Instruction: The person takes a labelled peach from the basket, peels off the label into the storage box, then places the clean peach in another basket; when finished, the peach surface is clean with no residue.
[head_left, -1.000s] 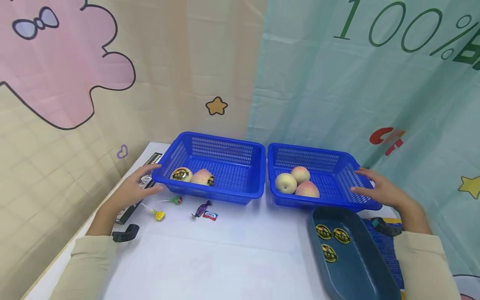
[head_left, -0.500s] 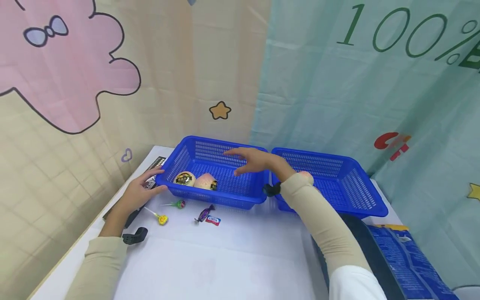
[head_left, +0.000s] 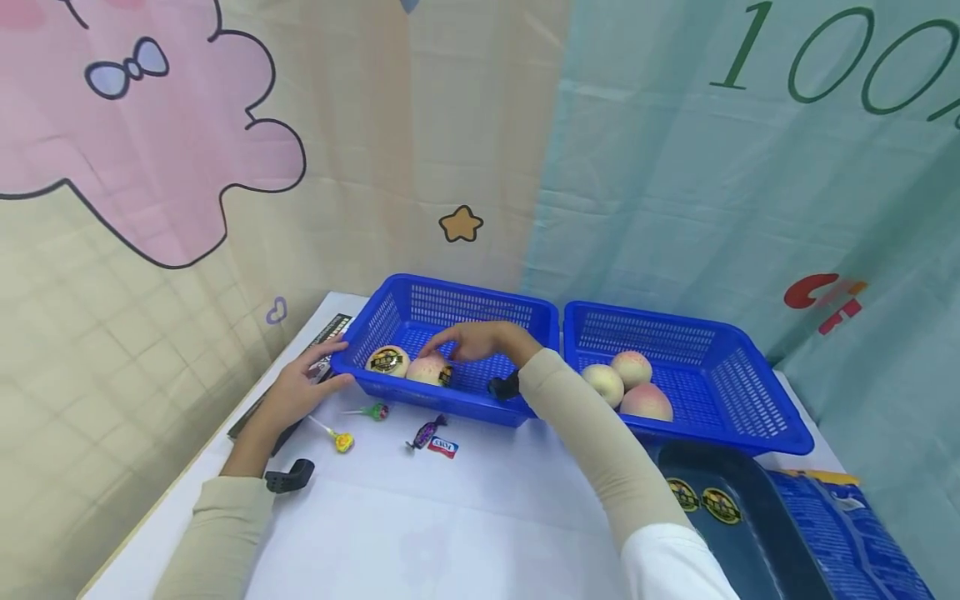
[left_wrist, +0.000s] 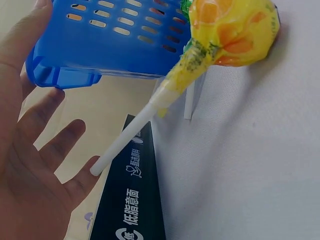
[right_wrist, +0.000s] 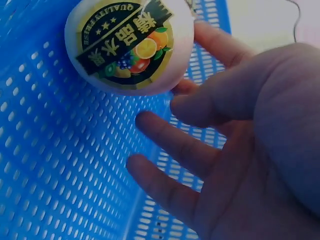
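My right hand [head_left: 476, 340] reaches into the left blue basket [head_left: 480, 407]. Its index finger and thumb are right at a peach [head_left: 426, 371] with a black-and-gold sticker, while the other fingers stay spread in the right wrist view. A second stickered peach [head_left: 387, 361] lies just left of it. My left hand [head_left: 298, 392] is at the basket's left corner, fingertips at the rim and thumb in front. Below that hand, in the left wrist view, are a yellow lollipop [left_wrist: 235, 30] and a dark pasta box [left_wrist: 135, 200].
Beside it stands another blue basket [head_left: 652, 312] with three peaches [head_left: 647, 404]. In front are a dark tray [head_left: 757, 542] with stickers [head_left: 722, 506] and a blue bag [head_left: 855, 533]. A green lollipop [head_left: 377, 412], a purple candy [head_left: 426, 433] and a small red-blue packet [head_left: 442, 448] lie on the white table.
My right hand has left the right basket's far side, crossed to the left basket and come down to the stickered peach. My left hand stays at the left basket's corner.
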